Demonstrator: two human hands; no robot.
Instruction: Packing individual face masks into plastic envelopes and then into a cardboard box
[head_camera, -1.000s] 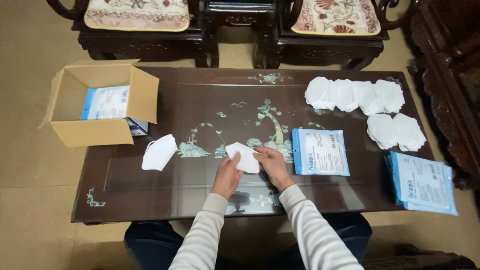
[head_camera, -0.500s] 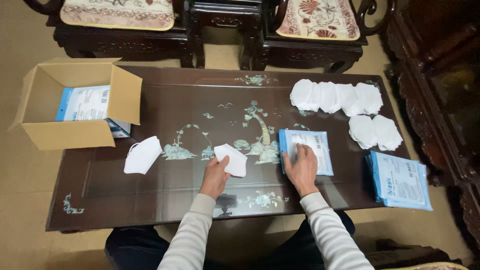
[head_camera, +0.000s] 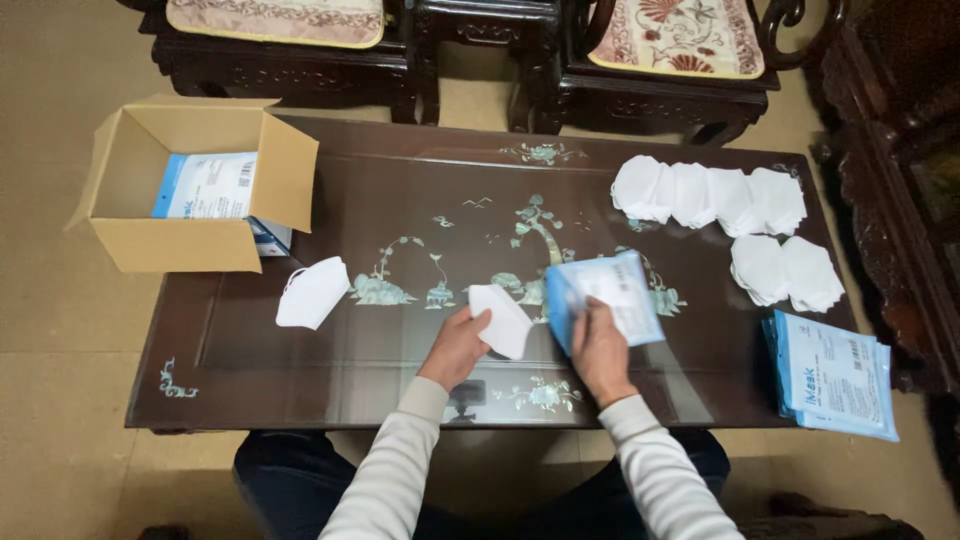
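While the left hand (head_camera: 455, 347) pinches a folded white mask (head_camera: 503, 320) over the bench (head_camera: 400, 200), right hand (head_camera: 601, 350) fingers clamp the blue pouch (head_camera: 603, 298) by one edge, so it could slip or crumple.

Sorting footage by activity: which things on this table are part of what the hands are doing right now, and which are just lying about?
In hand:
- folded white mask, held by left hand
- blue-and-white pouch, lifted by right hand

Lying about:
- loose mask
- mask piles
- pouch stack
- cardboard box
- chairs
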